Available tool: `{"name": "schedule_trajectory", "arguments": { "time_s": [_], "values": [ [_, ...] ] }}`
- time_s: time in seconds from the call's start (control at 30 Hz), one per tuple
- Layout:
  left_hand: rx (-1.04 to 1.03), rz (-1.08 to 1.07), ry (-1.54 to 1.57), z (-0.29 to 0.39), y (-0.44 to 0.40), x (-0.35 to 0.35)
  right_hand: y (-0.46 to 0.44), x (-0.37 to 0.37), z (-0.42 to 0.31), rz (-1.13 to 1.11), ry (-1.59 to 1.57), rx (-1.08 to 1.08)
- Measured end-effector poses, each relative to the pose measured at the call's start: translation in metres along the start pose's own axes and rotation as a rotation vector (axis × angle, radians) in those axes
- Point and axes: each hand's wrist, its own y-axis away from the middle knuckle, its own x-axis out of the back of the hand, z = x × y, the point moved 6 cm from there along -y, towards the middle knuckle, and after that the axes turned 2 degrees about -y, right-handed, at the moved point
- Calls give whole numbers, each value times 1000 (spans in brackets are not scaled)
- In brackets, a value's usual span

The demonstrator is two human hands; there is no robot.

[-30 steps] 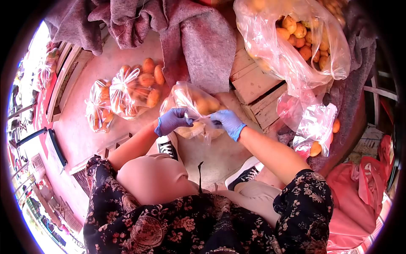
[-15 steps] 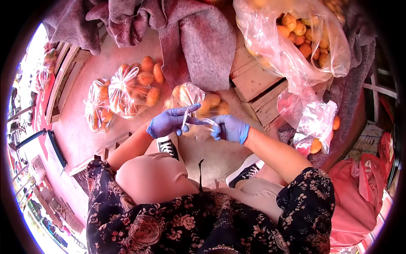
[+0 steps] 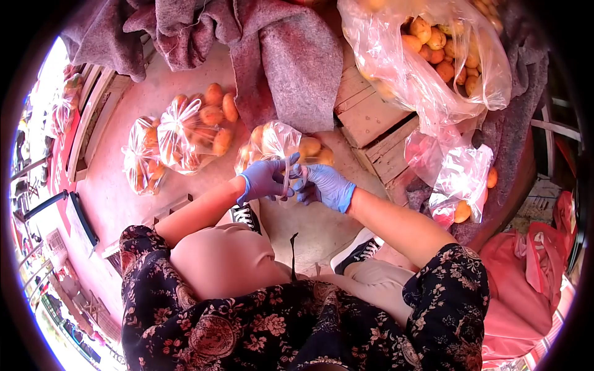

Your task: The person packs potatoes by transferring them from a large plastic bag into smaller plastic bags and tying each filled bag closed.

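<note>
My left hand (image 3: 265,179), in a blue glove, is closed on a thin twisted strip of clear plastic (image 3: 286,180), which loops around its fingers. My right hand (image 3: 328,184), gloved alike, meets it from the other side with its fingertips pinched on the same plastic. The strip looks like the neck of the clear plastic bag (image 3: 281,141) of orange-yellow oval fruit just beyond my hands, though the join is hidden. To the left on the floor sit two knotted bags of similar fruit, a larger bag (image 3: 178,133) and a smaller bag (image 3: 143,157).
A big open plastic bag (image 3: 365,37) full of fruit stands at the upper right, beside wooden boards (image 3: 371,102). Below it lies a crumpled clear bag (image 3: 461,179) near loose fruit. A grey blanket (image 3: 300,68) hangs at the back. My shoes (image 3: 356,253) are below my hands.
My hands have come together, the left moving right and the right turning inward. The plastic strip, stretched between them before, is now looped tightly at the left fingers.
</note>
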Motion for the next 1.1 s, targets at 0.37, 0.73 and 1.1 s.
{"name": "schedule_trajectory", "arguments": {
  "time_s": [0.37, 0.73, 1.1],
  "values": [
    [91, 91, 755, -29, 13, 24, -5, 67, -19, 212, 270, -57],
    [-654, 517, -1066, 94, 31, 19, -21, 7, -57, 565, 1806, 714],
    [-508, 460, -1110, 11, -6, 12, -25, -24, -38, 185, 1922, 676]
  ]
}}
